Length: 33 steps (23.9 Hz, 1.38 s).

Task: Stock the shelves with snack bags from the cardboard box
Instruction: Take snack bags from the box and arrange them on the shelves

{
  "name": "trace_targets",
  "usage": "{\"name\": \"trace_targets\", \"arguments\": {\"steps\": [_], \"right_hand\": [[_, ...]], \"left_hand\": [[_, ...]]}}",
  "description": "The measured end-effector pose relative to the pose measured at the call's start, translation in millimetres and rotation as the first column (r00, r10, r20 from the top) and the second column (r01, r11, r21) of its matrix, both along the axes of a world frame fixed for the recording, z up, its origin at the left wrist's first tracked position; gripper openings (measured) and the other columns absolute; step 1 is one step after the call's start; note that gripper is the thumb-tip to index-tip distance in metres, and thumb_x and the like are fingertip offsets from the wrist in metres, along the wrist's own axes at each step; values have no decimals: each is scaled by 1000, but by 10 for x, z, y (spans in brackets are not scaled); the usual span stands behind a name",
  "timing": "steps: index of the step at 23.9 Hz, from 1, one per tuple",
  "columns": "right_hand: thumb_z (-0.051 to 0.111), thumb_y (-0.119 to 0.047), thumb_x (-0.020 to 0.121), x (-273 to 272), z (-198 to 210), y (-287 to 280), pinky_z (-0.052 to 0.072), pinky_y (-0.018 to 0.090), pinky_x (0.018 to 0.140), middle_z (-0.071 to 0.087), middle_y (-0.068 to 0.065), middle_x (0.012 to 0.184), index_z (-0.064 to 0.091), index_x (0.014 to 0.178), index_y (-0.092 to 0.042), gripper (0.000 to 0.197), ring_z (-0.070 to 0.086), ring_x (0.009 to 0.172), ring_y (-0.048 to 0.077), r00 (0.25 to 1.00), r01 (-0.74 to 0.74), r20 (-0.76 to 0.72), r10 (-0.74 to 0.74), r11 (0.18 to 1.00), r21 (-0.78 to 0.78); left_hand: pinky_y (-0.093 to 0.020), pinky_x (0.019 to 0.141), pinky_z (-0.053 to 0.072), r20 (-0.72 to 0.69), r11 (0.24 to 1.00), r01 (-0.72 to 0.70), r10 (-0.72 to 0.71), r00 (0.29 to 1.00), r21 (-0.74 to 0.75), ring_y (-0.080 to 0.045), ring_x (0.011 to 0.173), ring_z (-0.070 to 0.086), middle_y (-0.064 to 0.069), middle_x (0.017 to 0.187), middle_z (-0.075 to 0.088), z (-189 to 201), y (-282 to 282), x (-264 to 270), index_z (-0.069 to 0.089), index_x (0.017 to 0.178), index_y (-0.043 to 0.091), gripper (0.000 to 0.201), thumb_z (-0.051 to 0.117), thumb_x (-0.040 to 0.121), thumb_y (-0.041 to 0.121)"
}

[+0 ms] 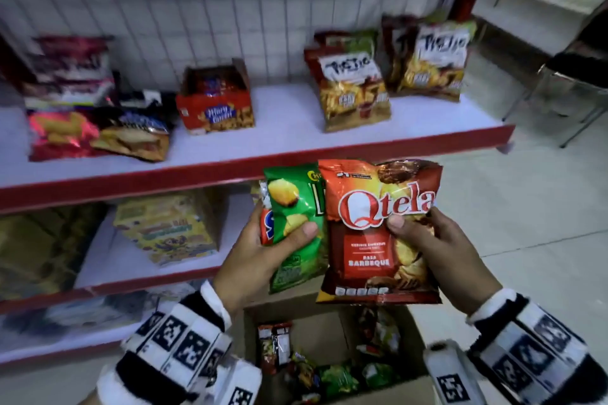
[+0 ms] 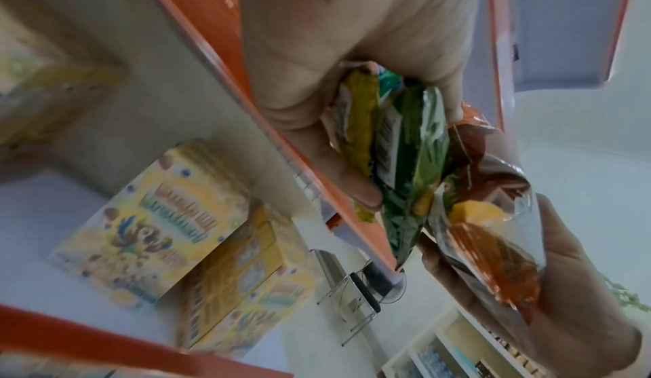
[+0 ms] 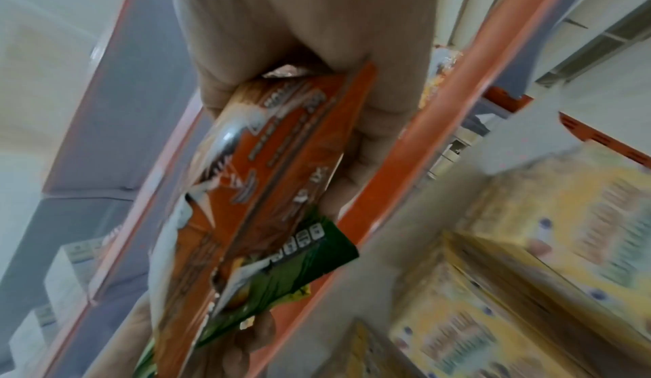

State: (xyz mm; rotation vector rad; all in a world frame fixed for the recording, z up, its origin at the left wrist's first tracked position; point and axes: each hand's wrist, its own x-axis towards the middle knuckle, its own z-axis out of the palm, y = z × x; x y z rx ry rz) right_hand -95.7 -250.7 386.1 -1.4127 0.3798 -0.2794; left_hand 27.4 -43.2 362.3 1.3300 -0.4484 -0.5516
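While both of your hands are loaded, the chief risk is a slip. Your left hand (image 1: 260,250) clamps a fanned stack of glossy film packets, the green crinkled potato-chip bag (image 1: 292,223) in front with the thumb across its face, a yellow-edged packet (image 2: 355,139) and a red-and-blue one (image 1: 266,227) behind it. Several slick, air-puffed pouches in one grip slide against each other, so loosening the fingers to free one could, in my judgement, let the rest drop.

Your right hand (image 1: 437,246) pinches the orange-and-brown foil Qtela barbeque bag (image 1: 381,233) at mid-height, thumb on the front, fingers behind; its edge overlaps the green bag. Squeezing harder would likely crush the brittle contents.

Both bags hang in the air in front of the red-edged white upper shelf (image 1: 263,135) and above the open brown cardboard box (image 1: 325,332), which holds more small packets. Upright pillow bags already on the shelf, such as the yellow-brown Tictic bags (image 1: 355,92), stand on narrow seams; a careless push beside them could topple the row.
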Motion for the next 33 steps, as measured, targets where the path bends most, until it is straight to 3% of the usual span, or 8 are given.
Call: {"name": "trace_targets", "arguments": {"steps": [7,11,12,17,22,24,28,33], "right_hand": [[86,-40,59,286,2948,363,57,25,65,74,1,104,65,107,-31,53,72,88,22,961,-166,194,197,972,-165],[78,-36,63,852,3788,776,57,29,70,73,0,106,59,117,-24,58,71,93,21,931,-93,325,166,969,-229],[77,-37,63,1231,4146,1230,58,30,71,73,0,105,60,116,-23,57,71,93,21,910,-79,378,169,967,-242],[79,-38,70,2528,4440,1993,53,35,86,67,4,118,55,124,-16,63,67,98,19,924,65,382,23,974,-218],[79,-30,74,3274,4150,2859,44,39,100,55,12,133,42,134,-8,75,55,118,27,988,-50,108,113,884,-465],[79,-36,74,3200,4119,2938,40,39,104,46,13,137,35,137,-11,81,47,126,30,994,60,106,3,807,-588],[79,-50,65,2849,4160,3087,52,19,80,58,-10,118,42,132,-40,78,62,103,1,843,-220,328,427,830,-513],[82,-44,45,2613,4254,2659,50,18,76,50,-14,106,38,129,-37,96,51,98,-4,875,-124,385,293,906,-406]], "left_hand": [[-23,71,56,174,998,-26,36,984,-63,-18,92,71,-1,101,75,2824,492,248,59,112,16,63,76,56,38],[-29,78,58,254,974,-180,210,944,-139,-16,97,70,0,107,73,3581,932,634,60,116,19,56,74,65,37],[-32,82,57,270,922,-318,371,889,-222,-18,99,69,-3,111,72,3840,1562,850,59,120,18,53,73,71,32],[-20,65,57,249,747,-584,660,709,-316,-16,94,71,-2,109,72,3971,2777,1334,59,122,13,42,69,82,20],[-21,66,57,255,739,-605,672,695,-298,-17,92,71,-2,102,74,3962,3346,1435,63,112,14,40,68,75,29],[-21,69,57,279,775,-570,631,724,-275,-17,93,71,0,101,75,3960,3276,1444,64,108,18,39,68,72,33],[-25,78,58,364,837,-480,546,754,-262,-14,96,70,4,101,74,4069,3010,1542,61,107,22,46,72,64,32],[-7,73,49,497,873,-472,468,731,-127,9,90,64,16,99,70,4119,2654,1532,54,117,21,105,58,38,89]]}}
